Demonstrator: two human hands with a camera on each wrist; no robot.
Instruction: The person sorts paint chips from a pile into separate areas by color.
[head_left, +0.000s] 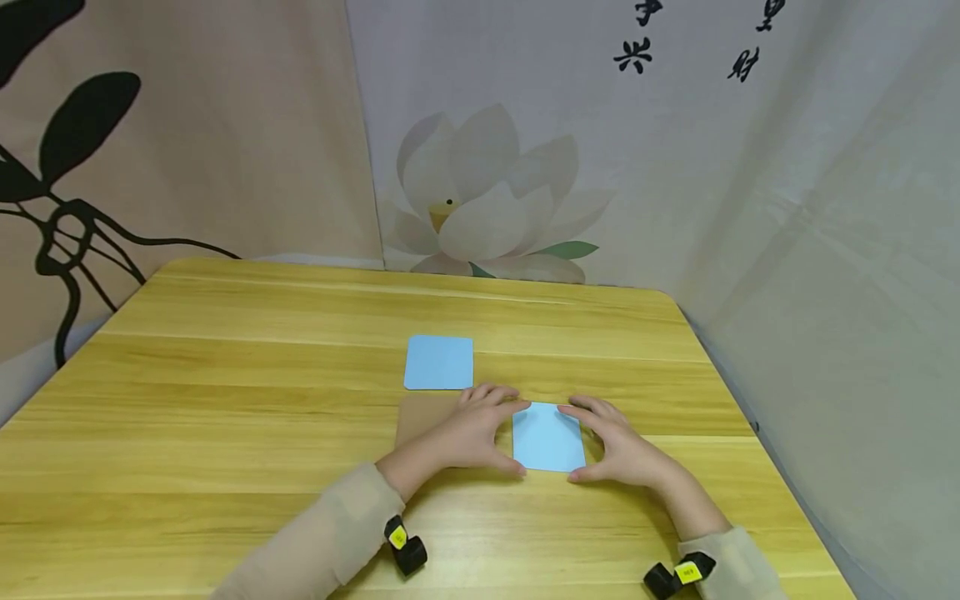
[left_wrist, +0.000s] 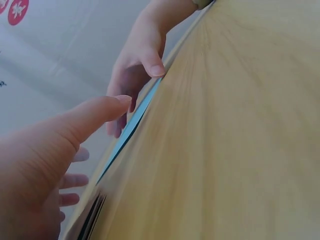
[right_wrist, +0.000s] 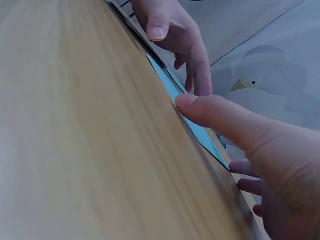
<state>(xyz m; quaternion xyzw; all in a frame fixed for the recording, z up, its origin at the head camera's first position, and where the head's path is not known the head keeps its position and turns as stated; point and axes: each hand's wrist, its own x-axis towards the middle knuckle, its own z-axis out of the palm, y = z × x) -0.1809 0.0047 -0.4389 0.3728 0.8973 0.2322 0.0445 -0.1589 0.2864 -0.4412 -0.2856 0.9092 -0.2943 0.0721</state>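
Note:
A light blue square card with rounded corners (head_left: pixel 548 437) lies on the wooden table between the two hands. My left hand (head_left: pixel 472 433) is at its left edge, thumb and index finger spread apart toward the left corners. On the other side my right hand (head_left: pixel 622 446) has its index finger at the upper right corner and its thumb at the lower right one, seeming to touch the card. Neither hand curls round it. Beneath the left hand lies a brown square piece (head_left: pixel 420 414), partly hidden; stacked thin layers (left_wrist: pixel 91 217) show there in the left wrist view.
A second light blue card (head_left: pixel 439 363) lies flat behind the brown piece. The wooden table (head_left: pixel 225 400) has its far edge near a printed curtain (head_left: pixel 495 192). Both sleeves carry small black wrist devices.

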